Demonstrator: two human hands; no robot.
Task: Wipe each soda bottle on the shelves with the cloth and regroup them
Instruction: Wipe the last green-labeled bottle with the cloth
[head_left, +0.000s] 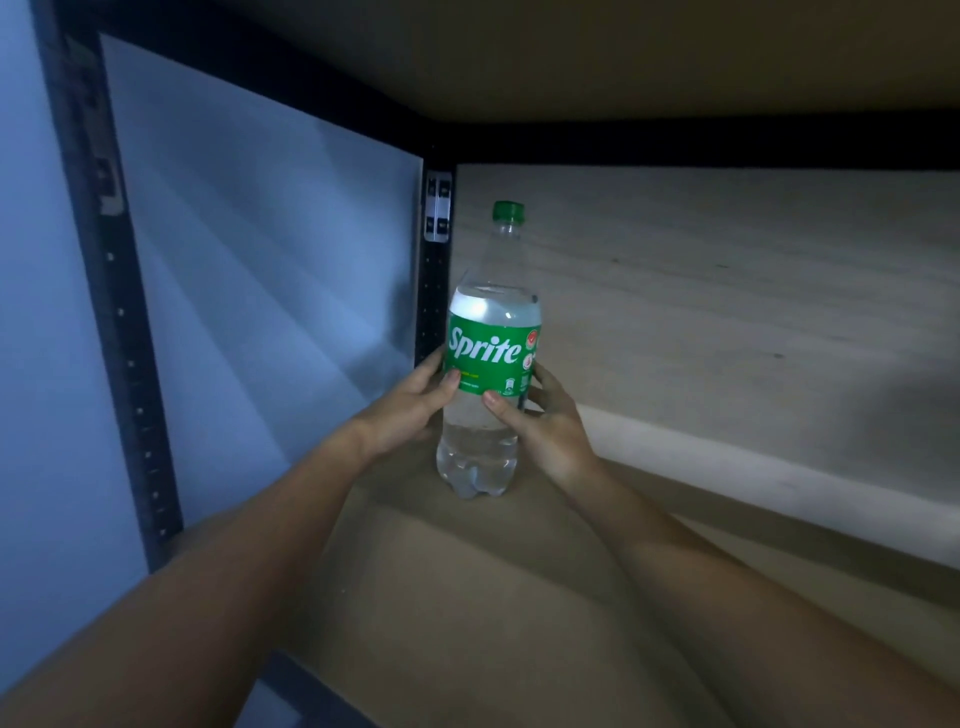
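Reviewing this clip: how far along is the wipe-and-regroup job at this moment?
Done: nothing provable. In hand: both hands, left hand and right hand, hold one Sprite bottle upright on the shelf board by the corner post. Left: no cloth or other bottles are in view, so wiping and regrouping cannot be confirmed.

You are holding a clear Sprite bottle (485, 364) upright with both hands: your left hand (410, 410) is curling round its left side, your right hand (540, 431) round its right, thumbs lying on the green label. Its base is resting on the brown shelf (467, 597), near the black corner post (434, 291).
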